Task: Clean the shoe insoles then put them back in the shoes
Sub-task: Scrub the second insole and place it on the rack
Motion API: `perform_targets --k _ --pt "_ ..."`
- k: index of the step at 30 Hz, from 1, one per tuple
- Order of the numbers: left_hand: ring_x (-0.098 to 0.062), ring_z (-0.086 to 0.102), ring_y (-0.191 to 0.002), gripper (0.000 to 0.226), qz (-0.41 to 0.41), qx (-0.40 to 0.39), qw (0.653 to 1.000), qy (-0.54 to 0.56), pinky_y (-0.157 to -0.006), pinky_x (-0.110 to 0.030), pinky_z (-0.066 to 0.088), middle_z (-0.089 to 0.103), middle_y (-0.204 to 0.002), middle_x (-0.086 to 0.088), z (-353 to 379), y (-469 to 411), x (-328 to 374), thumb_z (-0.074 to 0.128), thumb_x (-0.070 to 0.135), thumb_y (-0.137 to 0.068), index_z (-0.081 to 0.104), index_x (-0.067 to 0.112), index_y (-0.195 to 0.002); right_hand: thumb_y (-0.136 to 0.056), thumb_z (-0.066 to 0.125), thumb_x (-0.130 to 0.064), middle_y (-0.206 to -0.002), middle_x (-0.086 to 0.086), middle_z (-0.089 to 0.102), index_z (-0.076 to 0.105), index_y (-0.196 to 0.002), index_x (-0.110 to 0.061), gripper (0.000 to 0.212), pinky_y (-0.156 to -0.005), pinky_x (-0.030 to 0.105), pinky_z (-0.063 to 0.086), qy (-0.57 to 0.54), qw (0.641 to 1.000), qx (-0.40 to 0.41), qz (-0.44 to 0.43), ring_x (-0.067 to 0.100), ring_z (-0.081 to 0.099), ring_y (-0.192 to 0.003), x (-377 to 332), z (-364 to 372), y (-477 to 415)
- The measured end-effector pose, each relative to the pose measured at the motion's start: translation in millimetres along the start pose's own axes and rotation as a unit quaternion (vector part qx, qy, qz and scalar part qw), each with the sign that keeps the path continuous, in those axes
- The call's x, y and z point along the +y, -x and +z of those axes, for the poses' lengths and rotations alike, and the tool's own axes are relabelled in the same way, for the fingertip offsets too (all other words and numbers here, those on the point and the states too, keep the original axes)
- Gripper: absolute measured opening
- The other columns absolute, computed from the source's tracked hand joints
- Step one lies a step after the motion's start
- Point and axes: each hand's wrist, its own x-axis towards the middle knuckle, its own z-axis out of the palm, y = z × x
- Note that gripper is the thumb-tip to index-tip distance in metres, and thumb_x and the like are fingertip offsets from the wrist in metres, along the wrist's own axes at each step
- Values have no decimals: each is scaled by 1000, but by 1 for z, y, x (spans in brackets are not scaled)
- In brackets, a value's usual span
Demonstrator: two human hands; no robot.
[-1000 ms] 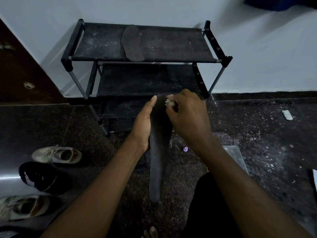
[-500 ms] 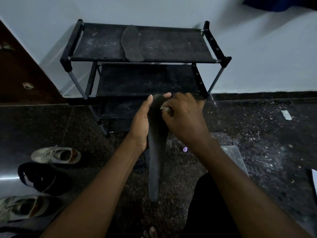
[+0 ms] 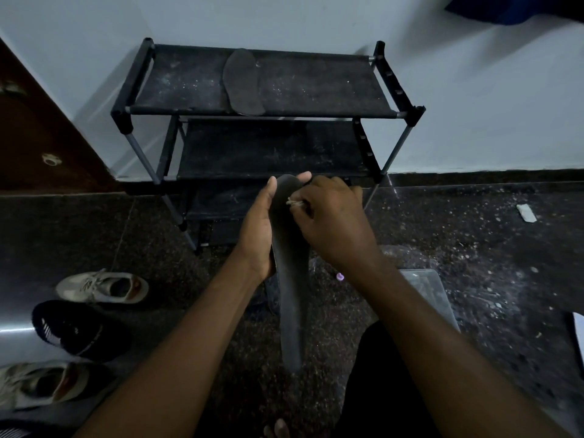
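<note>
My left hand (image 3: 257, 235) grips a long dark insole (image 3: 291, 279) near its upper end, holding it upright above the floor. My right hand (image 3: 331, 222) is closed on a small pale brush or scrubber (image 3: 294, 202) and presses it against the insole's top part. A second dark insole (image 3: 243, 82) lies flat on the top shelf of the black shoe rack (image 3: 316, 86). On the floor at the left sit a beige sneaker (image 3: 104, 287), a black shoe (image 3: 68, 330) and another beige sneaker (image 3: 41, 385).
A clear plastic container (image 3: 433, 295) rests on the speckled dark floor under my right forearm. A small purple item (image 3: 340, 276) lies by it. A white scrap (image 3: 526, 213) lies far right. A brown door (image 3: 38, 147) stands at the left, the white wall behind.
My right hand with the scrubber has slid down and leftward across the insole's upper part. The left hand keeps its hold; the insole has hardly shifted.
</note>
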Motion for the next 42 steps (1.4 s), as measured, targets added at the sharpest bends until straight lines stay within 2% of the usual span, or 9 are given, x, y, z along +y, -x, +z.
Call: perform_targets --k 5,8,11,15,20,29,36,39,42 --pt "-25 59 -132 57 -8 4 1000 -2 -108 -39 49 62 -142 -13 2 -1 -3 27 45 -111 53 9 -148 -93 64 -21 -95 1 64 74 -101 -15 14 -79 48 51 -8 997 64 38 20 60 -86 7 1 -2" --pt "-28 60 -130 57 0 2 1000 -8 -106 -42 51 62 -142 -15 -1 -2 -2 26 47 -111 54 12 -147 -93 63 -18 -90 3 60 72 -93 -11 11 -65 41 52 -26 996 70 51 17 56 -74 9 0 0" --pt "-27 61 -129 57 -7 13 1000 -14 -106 -41 50 65 -138 -13 0 -1 -4 28 48 -111 58 12 -142 -94 64 -17 -94 2 60 73 -99 -10 12 -67 36 53 -48 995 69 57 15 57 -76 8 0 -1" --pt "-21 73 -105 57 -23 15 999 -33 -83 -31 59 76 -110 -9 5 1 -5 33 51 -109 69 9 -125 -95 66 -19 -98 -1 62 74 -106 -13 15 -73 31 56 -79 995 55 35 10 60 -81 3 1 -4" --pt "-19 61 -131 74 -4 9 1000 -29 -99 -31 55 63 -143 -8 2 2 -3 13 57 -108 51 9 -149 -94 65 -21 -94 -2 62 71 -94 -14 10 -68 37 54 -65 996 26 48 12 58 -76 6 1 0" --pt "-26 62 -130 85 -42 16 996 -81 -115 -50 42 67 -136 -11 0 -3 -11 16 76 -97 62 19 -140 -96 65 -21 -99 0 65 74 -103 -13 14 -79 37 56 -114 987 82 79 11 62 -86 9 4 -7" --pt "-28 61 -130 82 -31 30 996 -74 -115 -51 42 66 -136 -15 -2 -5 -16 25 74 -97 63 14 -137 -97 64 -16 -101 0 64 73 -112 -9 18 -80 25 53 -137 990 22 -6 9 61 -89 4 0 -6" --pt "-23 62 -129 82 -21 28 998 -56 -105 -39 51 67 -136 -11 -5 -4 -12 14 70 -101 61 13 -139 -96 65 -13 -101 -5 63 73 -112 -10 18 -78 9 44 -154 987 -30 -44 1 56 -88 1 -1 -4" --pt "-21 58 -134 85 -26 13 999 -21 -109 -37 48 63 -143 -7 -6 -6 -11 9 70 -101 54 14 -146 -94 67 -12 -105 -3 66 74 -111 -10 19 -82 8 43 -160 985 -40 -56 1 58 -93 0 0 -3"
